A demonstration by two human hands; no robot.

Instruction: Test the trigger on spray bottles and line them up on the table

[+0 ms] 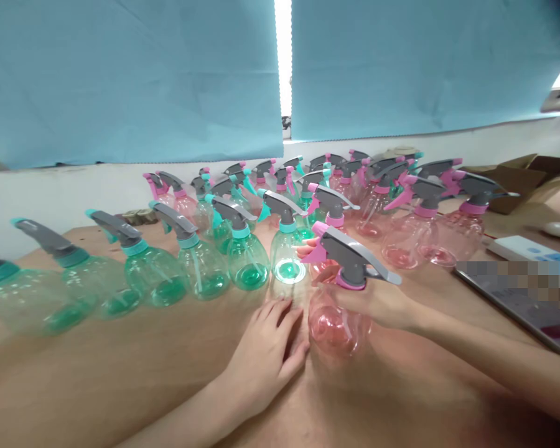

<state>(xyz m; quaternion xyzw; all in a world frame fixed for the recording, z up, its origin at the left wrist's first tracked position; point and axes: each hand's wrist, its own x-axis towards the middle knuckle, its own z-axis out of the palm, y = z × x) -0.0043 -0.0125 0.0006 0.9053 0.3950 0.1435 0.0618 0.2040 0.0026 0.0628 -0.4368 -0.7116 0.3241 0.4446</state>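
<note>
Brn tbl (121, 379) w/ spray btls (247, 256); blue curtains (130, 81) behind.

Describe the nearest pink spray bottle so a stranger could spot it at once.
Below the blue curtains is a wooden table crowded with spray bottles. Look near the front, just right of the left hand. That pink bottle differs from the other pink ones: it is nearest, with the right hand partly hidden behind it.
</note>
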